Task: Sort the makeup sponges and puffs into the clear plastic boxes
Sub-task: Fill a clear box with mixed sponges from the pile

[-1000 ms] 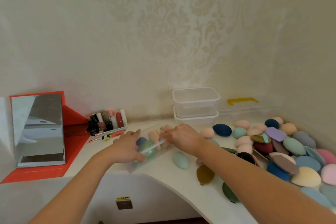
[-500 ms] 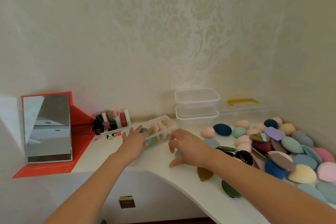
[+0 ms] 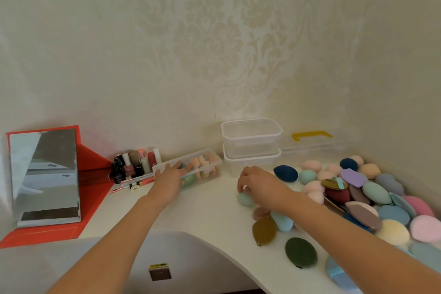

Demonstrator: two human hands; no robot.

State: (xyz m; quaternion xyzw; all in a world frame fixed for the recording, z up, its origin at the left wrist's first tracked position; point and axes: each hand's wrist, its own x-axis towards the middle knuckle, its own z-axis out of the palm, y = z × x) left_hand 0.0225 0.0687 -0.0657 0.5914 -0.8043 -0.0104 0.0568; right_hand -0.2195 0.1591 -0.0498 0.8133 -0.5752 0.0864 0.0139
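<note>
A white bench (image 3: 210,217) with a curved front edge runs into the corner of a room with pale patterned wallpaper. Nearest on it lie a dark green puff (image 3: 301,252), an olive puff (image 3: 264,230) and a light blue sponge (image 3: 282,221), all close together. Just beyond them the right hand (image 3: 260,185) comes down on a teal sponge (image 3: 244,199) that sits on the bench, its fingers curled over the top of it. To the right of this hand spreads a heap of sponges and puffs (image 3: 372,198) in many colours, reaching to the side wall.

The left hand (image 3: 170,180) lies further left with straight fingers, resting on a long clear box (image 3: 207,166) that holds peach sponges and a green one. Left of that box stand nail polish bottles (image 3: 136,164), and beyond them a mirror (image 3: 45,174) in a red stand. Against the back wall two clear boxes (image 3: 251,143) are stacked, both with nothing inside, and beside them is a clear case with a yellow handle (image 3: 311,135).
</note>
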